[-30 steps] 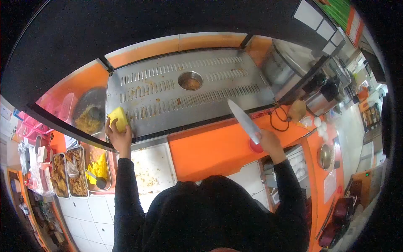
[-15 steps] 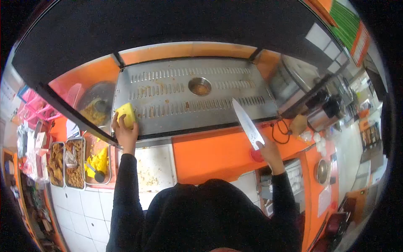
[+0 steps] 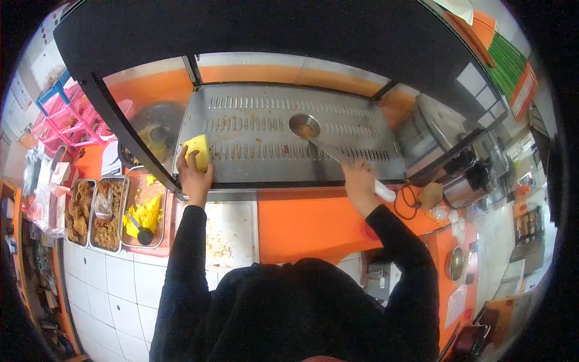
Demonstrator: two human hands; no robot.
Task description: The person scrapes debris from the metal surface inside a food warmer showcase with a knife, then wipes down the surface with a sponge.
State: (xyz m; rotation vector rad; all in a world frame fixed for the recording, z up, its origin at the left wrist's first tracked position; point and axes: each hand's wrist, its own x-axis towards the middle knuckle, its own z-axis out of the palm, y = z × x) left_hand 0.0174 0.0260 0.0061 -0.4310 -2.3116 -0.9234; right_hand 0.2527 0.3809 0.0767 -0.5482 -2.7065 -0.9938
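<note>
My left hand point(image 3: 194, 181) is closed around a yellow sponge point(image 3: 196, 152) at the left front corner of a slotted metal tray point(image 3: 253, 166) inside a display case. My right hand point(image 3: 360, 184) grips a knife with a white handle point(image 3: 385, 191). Its blade point(image 3: 329, 149) reaches over the tray, and the tip lies by the front rim of a round metal cup point(image 3: 304, 125). Brown residue shows in the cup. Crumbs and brown specks are scattered on the tray. Whether the blade touches the metal, I cannot tell.
Dark frame posts point(image 3: 129, 130) and a black top point(image 3: 241, 30) enclose the tray. Left stand metal trays of fried food point(image 3: 107, 226) and a tray of yellow food point(image 3: 145, 216) with a black scoop. A crumb-strewn white board point(image 3: 232, 232) lies before me. A black cable point(image 3: 410, 202) curls right.
My right hand has moved up and left, bringing the knife over the tray with its tip by the cup. My left hand still holds the sponge at the corner. The view has shifted slightly.
</note>
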